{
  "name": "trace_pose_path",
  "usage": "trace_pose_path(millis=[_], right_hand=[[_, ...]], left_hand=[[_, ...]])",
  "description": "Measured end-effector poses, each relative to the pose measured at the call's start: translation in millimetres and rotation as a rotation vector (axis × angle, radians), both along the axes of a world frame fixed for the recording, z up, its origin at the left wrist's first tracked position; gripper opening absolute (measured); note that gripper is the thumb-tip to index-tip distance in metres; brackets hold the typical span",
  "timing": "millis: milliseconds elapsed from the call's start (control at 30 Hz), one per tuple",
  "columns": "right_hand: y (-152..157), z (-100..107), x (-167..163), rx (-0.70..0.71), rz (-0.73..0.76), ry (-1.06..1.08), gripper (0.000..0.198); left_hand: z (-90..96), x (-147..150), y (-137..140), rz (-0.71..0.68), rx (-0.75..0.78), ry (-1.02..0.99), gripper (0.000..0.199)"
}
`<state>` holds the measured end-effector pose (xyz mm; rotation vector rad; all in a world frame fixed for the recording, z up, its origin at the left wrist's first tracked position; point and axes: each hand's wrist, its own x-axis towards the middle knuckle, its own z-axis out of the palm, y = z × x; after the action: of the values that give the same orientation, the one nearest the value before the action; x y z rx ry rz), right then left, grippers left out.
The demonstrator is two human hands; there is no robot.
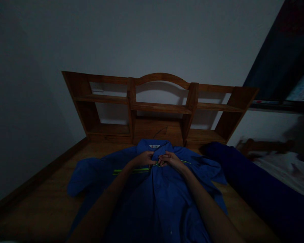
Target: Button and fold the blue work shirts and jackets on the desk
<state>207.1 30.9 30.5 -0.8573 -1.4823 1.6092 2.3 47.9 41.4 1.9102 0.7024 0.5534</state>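
A blue work jacket (139,195) with yellow-green stripes across the chest lies front up, its sleeves out to the sides. Its collar (144,145), with a white label inside, points away from me. Just below the collar, my left hand (144,158) pinches the front edge of the jacket. Close beside it on the right, my right hand (170,158) is closed on the opposite front edge, fingers curled. The small spot between the fingertips is too dark to make out in detail.
A wooden shelf unit (162,108) with open compartments stands against the wall behind the jacket. The jacket rests on a wooden surface (53,202). To the right lies a long dark-blue bundle (258,182), with pale bedding (286,172) beyond it.
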Motion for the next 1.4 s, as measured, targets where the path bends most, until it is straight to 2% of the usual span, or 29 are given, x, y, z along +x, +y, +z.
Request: trace_pose_path(millis=[267,533,767,1100,1300,1400], right_hand=[[-2,3,3,0.007,-0.012,0.039,0.032],[0,3,3,-0.006,-0.021,0.034,0.034],[-2,6,1,-0.016,-0.044,0.019,0.037],[-1,5,3,-0.026,-0.026,0.036,0.032],[-3,9,2,-0.032,-0.018,0.043,0.032],[-4,9,2,-0.037,-0.014,0.051,0.031]], left_hand=[[3.1,-1,-3,0.03,0.02,0.048,0.031],[-8.3,-1,7,0.11,0.033,0.162,0.024],[-9.7,2,3,0.116,0.063,0.09,0.028],[4.1,6,-7,0.108,0.156,0.023,0.023],[-0.1,1,-2,0.074,0.012,0.069,0.033],[-1.5,-1,-1,0.069,0.009,0.052,0.033]])
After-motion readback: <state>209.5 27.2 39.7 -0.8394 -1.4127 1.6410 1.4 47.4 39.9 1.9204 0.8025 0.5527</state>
